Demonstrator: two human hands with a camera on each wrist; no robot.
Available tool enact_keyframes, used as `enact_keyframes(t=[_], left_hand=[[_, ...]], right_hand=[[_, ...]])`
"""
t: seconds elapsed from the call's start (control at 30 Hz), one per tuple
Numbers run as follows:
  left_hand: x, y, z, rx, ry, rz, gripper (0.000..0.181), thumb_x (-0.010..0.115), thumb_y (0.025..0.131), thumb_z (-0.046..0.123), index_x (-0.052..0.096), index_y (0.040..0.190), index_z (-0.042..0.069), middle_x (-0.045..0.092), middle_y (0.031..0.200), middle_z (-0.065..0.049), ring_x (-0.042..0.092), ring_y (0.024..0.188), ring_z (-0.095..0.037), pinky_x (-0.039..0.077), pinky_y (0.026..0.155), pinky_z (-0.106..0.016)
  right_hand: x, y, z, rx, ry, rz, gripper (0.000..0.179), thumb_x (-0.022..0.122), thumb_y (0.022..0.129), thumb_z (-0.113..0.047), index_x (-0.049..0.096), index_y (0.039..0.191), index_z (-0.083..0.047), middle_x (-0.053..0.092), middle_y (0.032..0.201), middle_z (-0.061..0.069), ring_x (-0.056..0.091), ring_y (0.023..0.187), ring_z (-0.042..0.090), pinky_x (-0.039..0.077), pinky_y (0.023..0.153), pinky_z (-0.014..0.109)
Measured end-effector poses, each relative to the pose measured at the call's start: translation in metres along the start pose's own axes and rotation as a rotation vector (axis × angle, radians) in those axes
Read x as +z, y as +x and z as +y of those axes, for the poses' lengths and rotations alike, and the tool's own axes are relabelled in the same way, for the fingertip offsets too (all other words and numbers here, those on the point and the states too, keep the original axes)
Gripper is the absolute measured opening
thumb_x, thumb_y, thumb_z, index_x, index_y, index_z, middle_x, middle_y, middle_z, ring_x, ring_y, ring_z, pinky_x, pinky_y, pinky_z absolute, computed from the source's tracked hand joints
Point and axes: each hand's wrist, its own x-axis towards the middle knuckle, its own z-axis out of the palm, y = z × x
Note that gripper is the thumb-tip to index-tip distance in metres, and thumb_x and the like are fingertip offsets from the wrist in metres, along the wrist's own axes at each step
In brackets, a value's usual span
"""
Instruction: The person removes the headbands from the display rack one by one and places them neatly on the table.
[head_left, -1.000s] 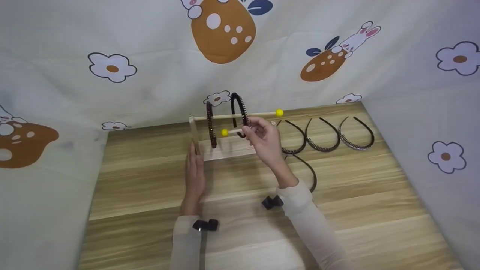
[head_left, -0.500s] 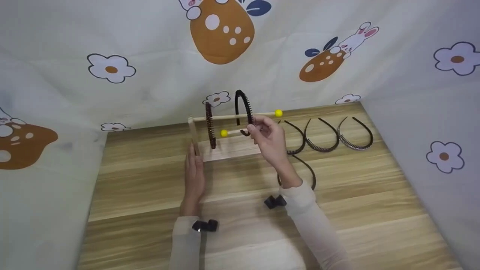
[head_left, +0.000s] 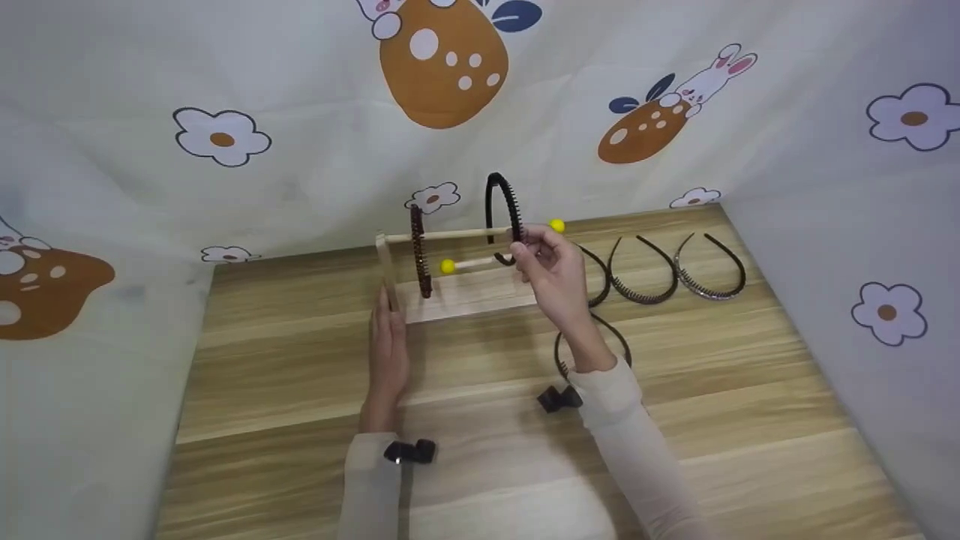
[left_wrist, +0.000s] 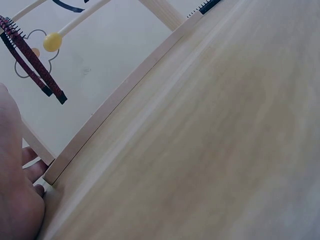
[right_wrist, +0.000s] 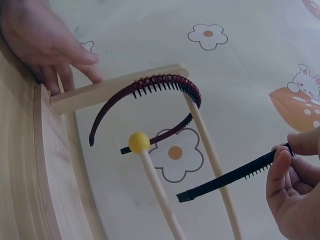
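Observation:
My right hand (head_left: 559, 277) pinches a black toothed headband (head_left: 513, 206) near one end and holds it upright at the upper rod (head_left: 457, 235) of a wooden rack. In the right wrist view that headband (right_wrist: 235, 175) crosses in front of the rod. A dark red headband (head_left: 420, 251) hangs from the same rod, nearer the left post (head_left: 387, 270). My left hand (head_left: 388, 349) rests against that post with its fingers extended; in the right wrist view its fingertips touch the wood. The shorter lower rod ends in a yellow ball (head_left: 448, 266). My right hand hides the rack's right side.
Several dark headbands lie on the wooden table right of the rack, including a plain black one (head_left: 646, 277) and a glittery one (head_left: 712, 274). Another headband (head_left: 616, 337) lies nearer, partly under the right forearm. A patterned cloth (head_left: 315, 150) hangs behind.
My right hand has moved right along the upper rod with the black headband, toward the yellow ball at its end. The left hand and the dark red headband stay in place.

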Motion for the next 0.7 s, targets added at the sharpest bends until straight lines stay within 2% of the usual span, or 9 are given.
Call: enact_keyframes(t=[0.23, 0.47, 0.6, 0.7], left_hand=[[0.0, 0.001, 0.0, -0.004, -0.015, -0.002, 0.062, 0.024, 0.122, 0.044, 0.013, 0.181, 0.026, 0.018, 0.185, -0.011, 0.019, 0.168, -0.042, 0.014, 0.131, -0.074], [0.001, 0.0, 0.002, 0.01, -0.004, 0.004, 0.065, 0.022, 0.122, 0.049, 0.014, 0.18, 0.022, 0.017, 0.185, -0.013, 0.019, 0.168, -0.042, 0.014, 0.132, -0.072], [0.001, 0.0, 0.002, 0.01, 0.0, 0.009, 0.066, 0.023, 0.122, 0.05, 0.015, 0.18, 0.02, 0.018, 0.185, -0.014, 0.019, 0.168, -0.043, 0.015, 0.132, -0.072], [0.001, 0.0, 0.001, 0.015, -0.003, 0.015, 0.066, 0.024, 0.122, 0.049, 0.016, 0.18, 0.019, 0.019, 0.184, -0.014, 0.02, 0.168, -0.043, 0.015, 0.132, -0.072]], right_hand=[[-0.008, 0.001, 0.0, 0.023, -0.003, 0.02, 0.022, 0.072, 0.103, 0.008, 0.069, 0.121, 0.02, 0.07, 0.093, 0.004, 0.062, 0.075, 0.013, 0.057, 0.062, 0.02], [-0.015, 0.005, -0.001, 0.009, 0.017, 0.024, 0.017, 0.07, 0.103, 0.01, 0.072, 0.119, 0.014, 0.07, 0.09, 0.008, 0.059, 0.069, 0.011, 0.053, 0.057, 0.02], [-0.019, 0.006, -0.001, -0.008, 0.035, 0.024, 0.019, 0.069, 0.103, 0.011, 0.069, 0.12, 0.019, 0.066, 0.087, 0.007, 0.058, 0.061, 0.009, 0.052, 0.053, 0.02], [-0.021, 0.007, -0.002, -0.017, 0.031, 0.03, 0.021, 0.069, 0.103, 0.011, 0.066, 0.12, 0.023, 0.067, 0.088, 0.005, 0.06, 0.063, 0.008, 0.052, 0.055, 0.019]])
